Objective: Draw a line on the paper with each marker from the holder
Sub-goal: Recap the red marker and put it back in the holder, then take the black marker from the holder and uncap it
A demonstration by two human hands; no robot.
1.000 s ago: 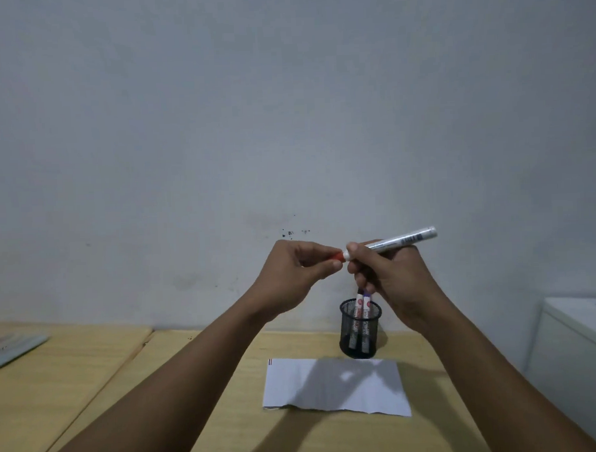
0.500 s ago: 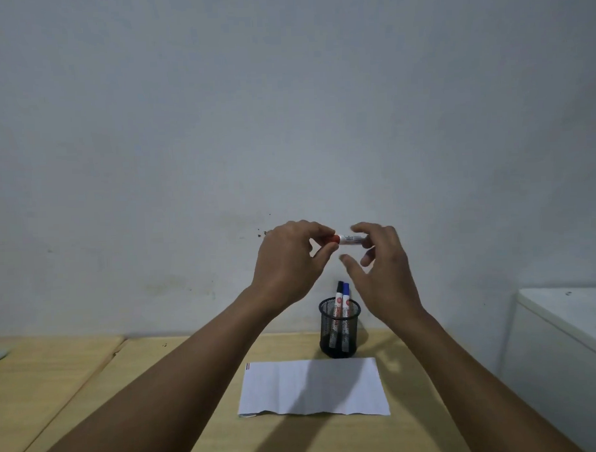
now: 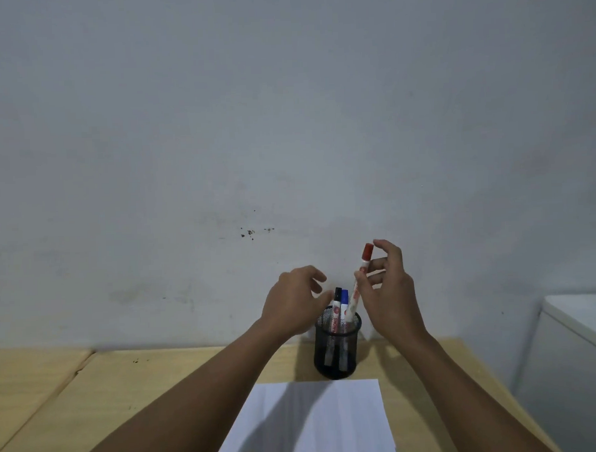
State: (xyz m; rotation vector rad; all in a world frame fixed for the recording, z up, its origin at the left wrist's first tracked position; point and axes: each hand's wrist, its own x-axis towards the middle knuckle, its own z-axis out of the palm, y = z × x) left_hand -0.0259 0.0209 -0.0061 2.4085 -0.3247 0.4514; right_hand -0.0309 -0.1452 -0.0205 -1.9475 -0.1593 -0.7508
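A black mesh holder (image 3: 338, 349) stands on the wooden table behind a white sheet of paper (image 3: 313, 421). A black-capped marker (image 3: 336, 309) and a blue-capped marker (image 3: 343, 310) stand upright in it. My right hand (image 3: 386, 290) pinches a white marker with a red cap (image 3: 361, 281), cap up, its lower end at the holder's rim on the right side. My left hand (image 3: 292, 303) hovers just left of the holder, fingers spread, holding nothing.
The table (image 3: 127, 401) is light wood with a seam on the left. A white cabinet (image 3: 578, 351) stands to the right of the table. A plain grey wall (image 3: 286, 124) rises right behind the holder.
Both hands have come down from in front of the wall to the holder. The red marker turned from level to upright, capped, and my left hand has let go of it.
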